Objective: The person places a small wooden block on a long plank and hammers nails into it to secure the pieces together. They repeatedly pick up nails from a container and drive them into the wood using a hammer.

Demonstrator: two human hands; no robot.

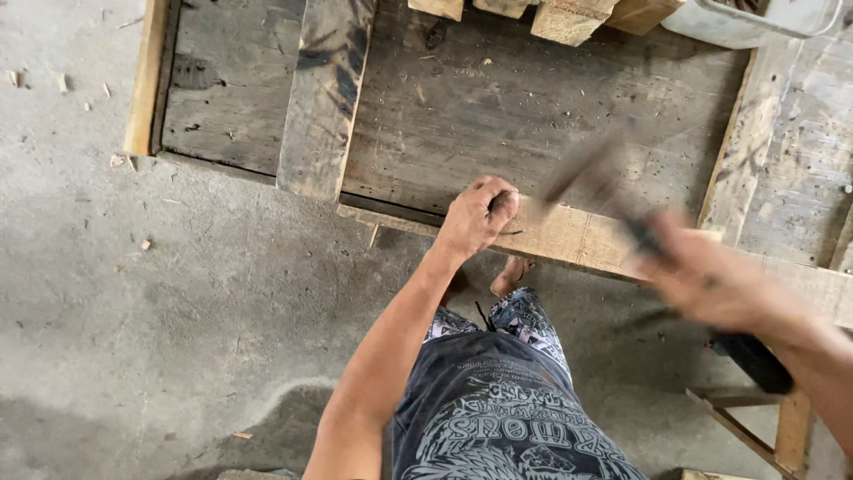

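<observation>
Taking the pale batten (pixel 569 238) along the near edge of the wooden panel as the landmark: far to its left lies bare concrete floor (pixel 107 293) scattered with small wood chips, and a thin pale strip (pixel 145 76) edges the panel's left side. Up and left of the batten, a dark weathered plank (pixel 324 93) lies across the grey panel (pixel 498 124), its lower end stopping just short of the batten's left end.

On the batten's left part rests the left hand (pixel 478 216), fingers curled and pinched together at the wood, apparently steadying something small there. It may be a nail, but the thing itself is too small to make out. The grip keeps the fingers low and to one side, likely so the striking face has room.

Right of that hand, above the batten, a hammer (pixel 591 173) shows as a dark blurred streak, head raised over the panel. The right hand (pixel 711 284) is wrapped around its handle near the batten's right part, also blurred by motion, held far down the handle for a fuller swing.

Beyond the batten at the top sit pale wood blocks (pixel 569 18) and a grey tub (pixel 755 22). Below the batten a bare foot (pixel 511 274) stands on the floor.
</observation>
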